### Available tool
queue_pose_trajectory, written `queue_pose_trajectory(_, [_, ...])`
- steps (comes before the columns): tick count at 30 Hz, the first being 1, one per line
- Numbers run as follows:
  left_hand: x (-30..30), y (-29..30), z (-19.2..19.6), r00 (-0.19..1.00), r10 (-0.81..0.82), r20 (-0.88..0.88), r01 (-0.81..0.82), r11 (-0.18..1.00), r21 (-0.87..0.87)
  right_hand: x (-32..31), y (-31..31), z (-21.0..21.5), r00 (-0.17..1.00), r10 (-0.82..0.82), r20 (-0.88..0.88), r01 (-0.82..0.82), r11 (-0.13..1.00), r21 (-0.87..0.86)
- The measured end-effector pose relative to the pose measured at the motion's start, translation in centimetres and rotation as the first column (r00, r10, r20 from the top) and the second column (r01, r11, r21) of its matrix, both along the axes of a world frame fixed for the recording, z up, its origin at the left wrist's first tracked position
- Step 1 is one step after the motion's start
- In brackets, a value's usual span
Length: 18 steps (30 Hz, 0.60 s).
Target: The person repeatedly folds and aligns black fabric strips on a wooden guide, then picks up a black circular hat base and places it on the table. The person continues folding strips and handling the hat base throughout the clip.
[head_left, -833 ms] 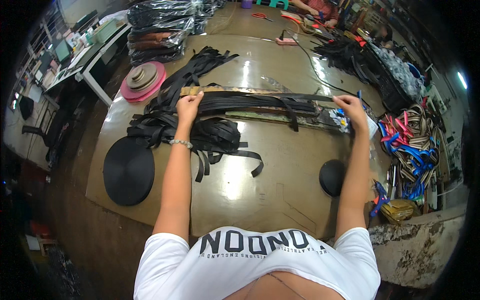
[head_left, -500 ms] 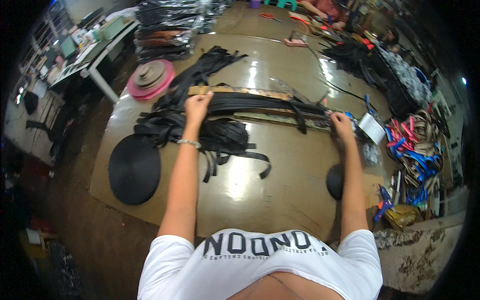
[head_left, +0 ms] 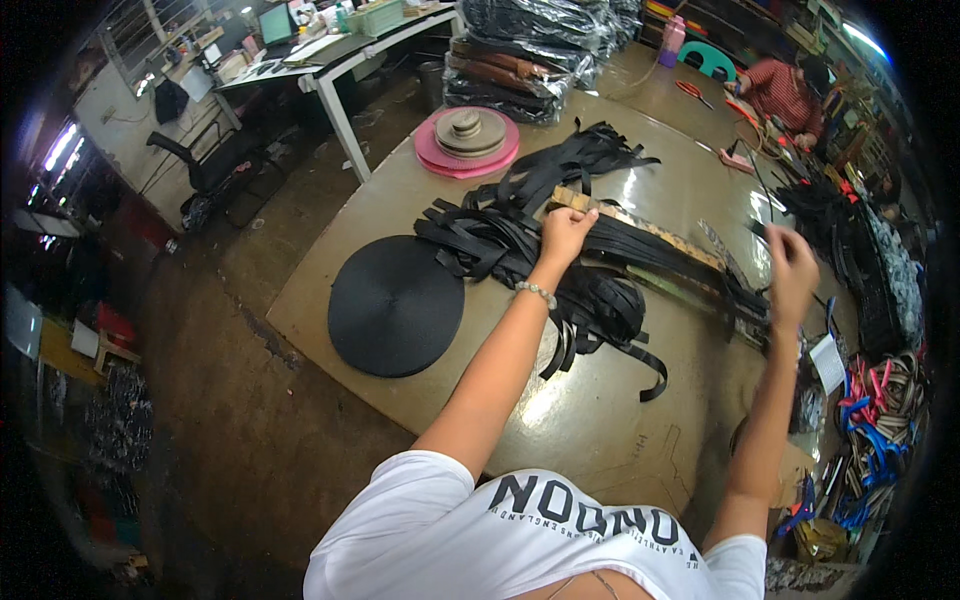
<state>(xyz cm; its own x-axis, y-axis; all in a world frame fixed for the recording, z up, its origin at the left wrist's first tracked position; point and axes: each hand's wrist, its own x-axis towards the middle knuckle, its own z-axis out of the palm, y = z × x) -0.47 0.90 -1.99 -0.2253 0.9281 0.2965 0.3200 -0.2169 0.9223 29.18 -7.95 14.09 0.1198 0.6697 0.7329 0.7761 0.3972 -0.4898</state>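
Surface (head_left: 600, 440): tan, glossy, and since half a second ago my view has swung left, so it now sits to the right. Black webbing roll (head_left: 396, 305): flat on the near left corner. Cut black straps (head_left: 520, 235): heaped and stretched along a wooden measuring stick (head_left: 640, 222). Left hand (head_left: 566, 232): as before, clenched on the strap ends at the stick's left end. Right hand (head_left: 792, 275): I note it has lifted off the straps' right end and hangs above them, blurred; grip cannot be told.
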Motion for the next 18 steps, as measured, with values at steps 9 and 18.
queue_pose_trajectory(9, [-1.1, -0.1, 0.1, 0.965, -0.199, 0.169, 0.212, 0.975, -0.067, -16.6, 9.9, -9.2, 0.981, 0.132, -0.142, -0.182, 0.879, -0.441])
queue_pose_trajectory(18, [-1.0, 0.3, 0.0, 0.993, -0.111, 0.039, 0.113, 0.992, -0.060, -17.1, 9.2, -11.0, 0.977, 0.204, -0.059, -0.211, 0.888, -0.409])
